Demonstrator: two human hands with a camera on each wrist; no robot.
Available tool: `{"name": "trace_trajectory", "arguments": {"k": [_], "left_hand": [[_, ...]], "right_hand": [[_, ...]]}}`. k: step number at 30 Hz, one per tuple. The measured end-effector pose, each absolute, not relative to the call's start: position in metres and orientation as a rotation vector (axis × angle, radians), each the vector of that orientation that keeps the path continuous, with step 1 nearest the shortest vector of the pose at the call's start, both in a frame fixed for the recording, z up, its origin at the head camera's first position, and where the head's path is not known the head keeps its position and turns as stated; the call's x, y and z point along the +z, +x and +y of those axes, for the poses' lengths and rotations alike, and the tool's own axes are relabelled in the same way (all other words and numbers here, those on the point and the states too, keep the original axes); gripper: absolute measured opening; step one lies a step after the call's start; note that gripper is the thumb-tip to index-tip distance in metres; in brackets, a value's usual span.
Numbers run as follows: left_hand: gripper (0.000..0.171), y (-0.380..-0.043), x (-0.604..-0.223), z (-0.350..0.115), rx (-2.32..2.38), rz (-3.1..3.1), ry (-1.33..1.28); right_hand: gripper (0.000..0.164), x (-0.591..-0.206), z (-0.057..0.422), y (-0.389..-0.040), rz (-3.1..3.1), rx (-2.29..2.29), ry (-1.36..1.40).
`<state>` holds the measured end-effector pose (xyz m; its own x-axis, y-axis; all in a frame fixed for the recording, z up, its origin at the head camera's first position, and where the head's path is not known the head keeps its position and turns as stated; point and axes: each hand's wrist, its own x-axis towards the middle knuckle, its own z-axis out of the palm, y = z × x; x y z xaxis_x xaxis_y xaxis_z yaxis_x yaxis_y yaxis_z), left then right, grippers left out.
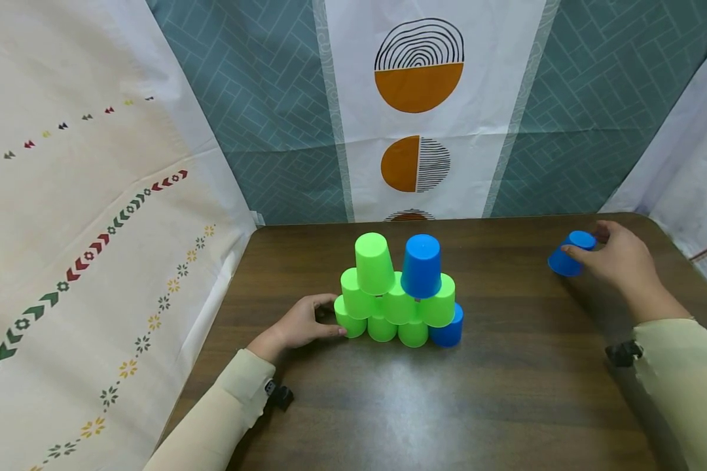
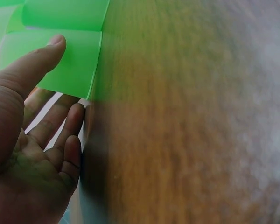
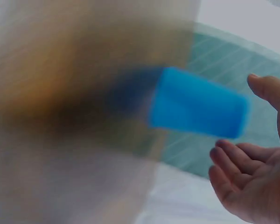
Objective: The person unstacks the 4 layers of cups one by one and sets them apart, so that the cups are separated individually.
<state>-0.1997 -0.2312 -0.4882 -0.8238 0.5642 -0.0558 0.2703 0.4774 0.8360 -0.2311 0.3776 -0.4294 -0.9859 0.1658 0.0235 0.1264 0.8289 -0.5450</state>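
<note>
Upside-down cups stand in a stepped stack on the table. In its bottom row are green cups, the leftmost one (image 1: 350,319) at my left hand (image 1: 302,322), and a blue cup (image 1: 448,327) at the right end. Three green cups form the middle row; a green cup (image 1: 374,263) and a blue cup (image 1: 421,266) top it. My left thumb (image 2: 42,58) lies along the front of the leftmost cup, fingers loosely spread at its side. At the far right, my right hand (image 1: 623,258) has thumb and fingers apart around another upside-down blue cup (image 3: 198,103); a gap shows between them.
The brown wooden table (image 1: 495,392) ends at a patterned teal and white cloth (image 1: 271,118) behind. An embroidered white cloth (image 1: 124,261) hangs along the left side, and a pale cloth (image 1: 683,144) borders the right.
</note>
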Motion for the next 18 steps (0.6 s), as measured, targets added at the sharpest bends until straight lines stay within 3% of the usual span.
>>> {"name": "trace_trajectory", "arguments": {"k": [11,18], "left_hand": [[0.053,-0.199,-0.489,-0.233,1.261,2.420,0.691],[0.053,-0.199,-0.487,-0.231,1.253,2.433,0.705]], "right_hand": [[0.078,-0.348,0.275,-0.200,-2.651,1.121,0.140],[0.061,-0.324,0.216,-0.177,-2.556,1.257,0.414]]}}
